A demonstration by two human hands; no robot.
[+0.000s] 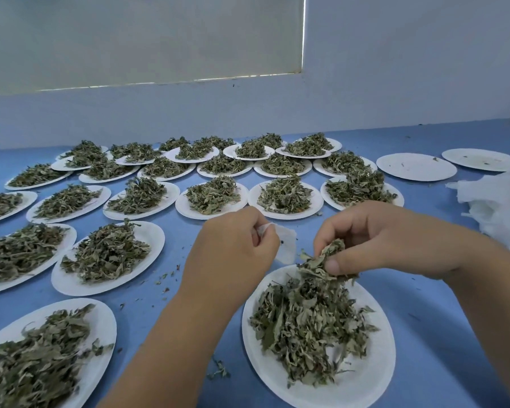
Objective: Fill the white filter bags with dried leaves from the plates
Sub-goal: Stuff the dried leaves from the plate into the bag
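Pinching a white filter bag [286, 244] in the left hand [236, 245], fingers curled round its upper left corner, in the air above the blue table [442, 319] and just beyond the far rim of the nearest plate [368, 378]. Gripping a clump of dried leaves [321, 260] in the right hand [374, 240], between thumb and curled fingers, just right of the bag with a narrow gap between, over the far edge of that same plate. Directly below the clump, on the plate, a loose pile of leaves [306, 322], reaching up to the clump's hanging ends. To the left and beyond, in rows out toward the pale wall [395, 98], many more white plates [68, 285], each heaped with the same greenish leaves. At the far right end of the rows, a pair of plates [415, 167] bearing only a few crumbs. At the right edge of the table, well apart from both hands, a rumpled heap of white filter bags [501, 207]. Around the left forearm [171, 334], between the nearby plates, scattered leaf crumbs [165, 278] on the blue surface.
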